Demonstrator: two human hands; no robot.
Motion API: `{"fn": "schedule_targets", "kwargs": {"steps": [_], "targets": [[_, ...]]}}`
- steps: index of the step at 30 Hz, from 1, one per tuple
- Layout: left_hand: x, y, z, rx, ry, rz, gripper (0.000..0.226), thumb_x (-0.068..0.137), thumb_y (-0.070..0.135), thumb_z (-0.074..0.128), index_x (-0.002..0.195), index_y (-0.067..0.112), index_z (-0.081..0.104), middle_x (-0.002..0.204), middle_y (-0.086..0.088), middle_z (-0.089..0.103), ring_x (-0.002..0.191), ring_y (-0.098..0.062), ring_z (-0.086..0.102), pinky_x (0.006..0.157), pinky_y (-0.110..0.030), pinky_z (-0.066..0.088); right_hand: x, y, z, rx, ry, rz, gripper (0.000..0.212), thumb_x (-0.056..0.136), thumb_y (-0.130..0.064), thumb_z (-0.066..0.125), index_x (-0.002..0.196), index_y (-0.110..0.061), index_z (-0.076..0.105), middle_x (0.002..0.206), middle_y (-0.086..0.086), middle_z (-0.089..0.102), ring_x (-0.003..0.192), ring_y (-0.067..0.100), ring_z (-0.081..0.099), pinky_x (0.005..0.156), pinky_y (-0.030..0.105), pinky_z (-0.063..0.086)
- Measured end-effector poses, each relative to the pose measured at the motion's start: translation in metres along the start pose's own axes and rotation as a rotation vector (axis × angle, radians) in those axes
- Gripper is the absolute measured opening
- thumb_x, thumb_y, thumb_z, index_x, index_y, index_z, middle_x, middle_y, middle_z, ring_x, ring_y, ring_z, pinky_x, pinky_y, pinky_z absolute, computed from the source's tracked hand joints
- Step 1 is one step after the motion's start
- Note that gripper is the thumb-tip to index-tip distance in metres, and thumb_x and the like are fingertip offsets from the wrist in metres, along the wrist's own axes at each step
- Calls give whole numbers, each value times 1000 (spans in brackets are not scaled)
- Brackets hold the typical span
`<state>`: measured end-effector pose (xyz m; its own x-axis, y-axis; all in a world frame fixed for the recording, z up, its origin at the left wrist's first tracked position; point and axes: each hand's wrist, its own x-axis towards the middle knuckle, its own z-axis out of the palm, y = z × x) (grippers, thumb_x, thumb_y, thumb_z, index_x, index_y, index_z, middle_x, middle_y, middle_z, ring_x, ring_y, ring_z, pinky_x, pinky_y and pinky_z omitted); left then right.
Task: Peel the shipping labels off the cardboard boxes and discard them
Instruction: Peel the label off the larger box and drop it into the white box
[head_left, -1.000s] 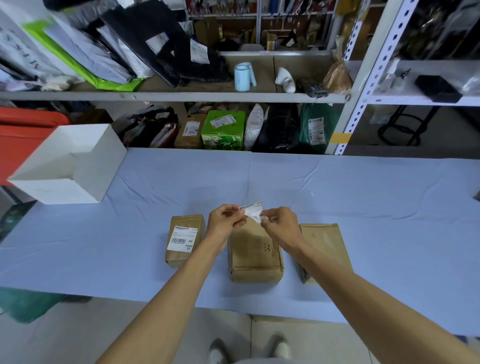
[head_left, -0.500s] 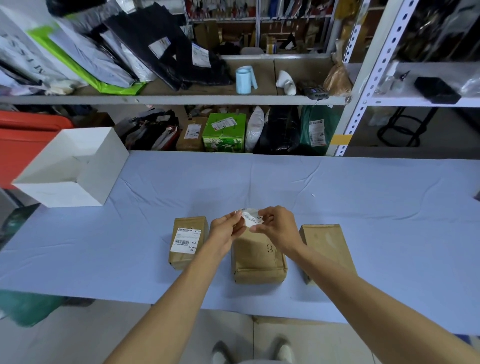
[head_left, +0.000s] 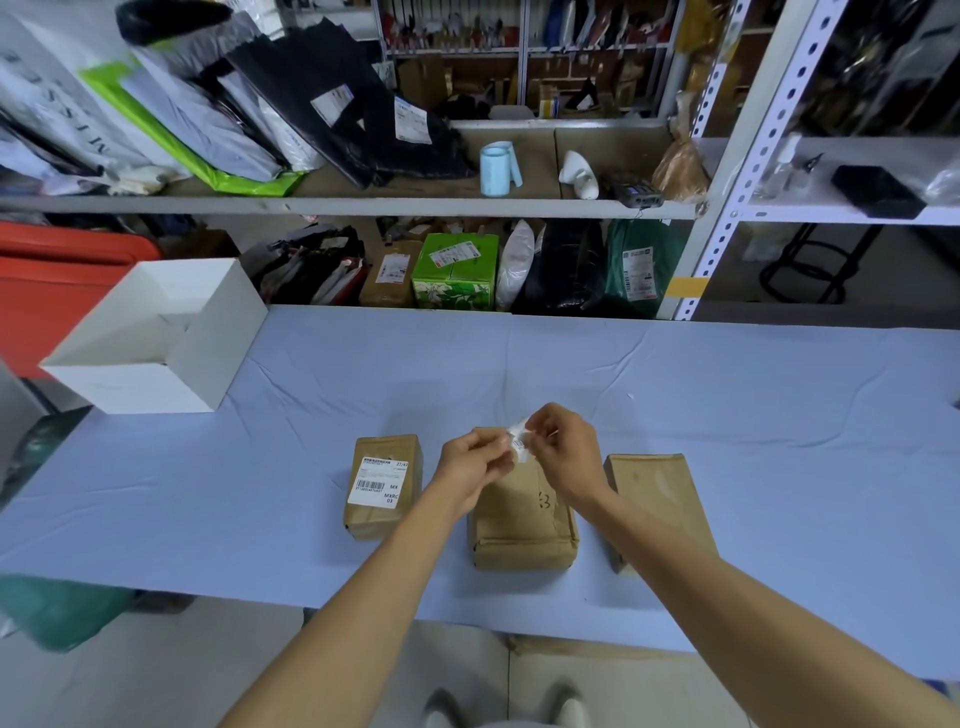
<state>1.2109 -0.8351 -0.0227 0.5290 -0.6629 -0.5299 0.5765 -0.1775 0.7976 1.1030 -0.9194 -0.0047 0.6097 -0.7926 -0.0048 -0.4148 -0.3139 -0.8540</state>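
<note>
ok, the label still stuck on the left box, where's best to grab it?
Probably a far corner of the label, picked up from above with a fingertip, then peeled toward you. It lies flat on the box top with no lifted edge showing, and the far corners are clear of the left forearm.

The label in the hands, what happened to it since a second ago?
The label went from a flat strip stretched between the hands to a crumpled wad. The left hand and right hand came closer together, and both still pinch it above the middle box. The left box keeps its sticker. The right box and white box have not moved.
</note>
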Motion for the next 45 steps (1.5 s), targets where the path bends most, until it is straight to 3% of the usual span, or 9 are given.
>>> {"fn": "schedule_targets", "kwargs": {"steps": [4,8,13,17,22,25,30,39,45], "targets": [[-4,1,6,22,-33,9,16,92,-2,57,107,-8,60,103,-21,65,90,-26,67,79,-33,59,-2,-1,-2,84,-32,3,19,85,-1,56,94,-14,66,69,9,66,66,27,66,64,40,56],[-9,1,7,-5,16,59,14,82,-6,68,93,-1,62,91,-18,68,82,-22,69,68,-20,58,-4,-2,-4,96,-49,39,11,84,-12,62,88,-7,71,72,5,69,64,11,62,56,14,46],[-10,-1,8,82,115,151,21,77,-8,72,92,6,68,87,-10,69,85,-19,66,65,-14,54,-5,-2,2,190,-48,55,23,79,-12,72,100,-9,62,84,7,69,75,17,68,65,22,53],[-10,2,4,46,102,167,16,75,-9,73,84,5,70,86,-14,71,84,-24,70,69,-20,58,-9,-7,6,134,-94,-12,37,80,-5,72,115,-4,64,97,9,71,82,12,68,71,13,53],[-9,5,4,142,105,175,12,73,-6,77,79,3,71,81,-14,73,77,-24,73,74,-29,60,-5,-7,10,-139,-73,-130,6,82,-3,66,85,-2,71,80,4,54,70,17,54,63,29,49],[-9,10,2,180,63,166,9,77,-5,73,79,3,71,79,-10,72,77,-21,73,80,-29,59,-2,-5,5,-238,-85,-202,13,83,-6,65,72,-1,67,75,7,50,64,22,50,58,33,42],[-11,6,8,313,10,171,7,88,9,67,90,5,72,90,-13,74,85,-18,73,89,-30,56,2,-3,-8,-171,-64,-175,16,81,-8,65,71,4,68,65,24,61,64,39,57,60,45,48],[-13,3,22,181,133,181,32,74,5,81,96,4,58,94,-15,71,86,-24,73,82,-32,59,2,-7,-19,-134,-48,-162,15,77,3,60,71,-1,74,57,12,67,55,28,64,58,42,55],[-17,5,19,250,38,113,8,79,10,76,83,6,71,89,-14,74,81,-23,74,77,-28,59,-3,-3,-13,-91,-5,-161,18,77,4,59,76,-3,75,63,10,71,57,23,66,57,38,56]]}}
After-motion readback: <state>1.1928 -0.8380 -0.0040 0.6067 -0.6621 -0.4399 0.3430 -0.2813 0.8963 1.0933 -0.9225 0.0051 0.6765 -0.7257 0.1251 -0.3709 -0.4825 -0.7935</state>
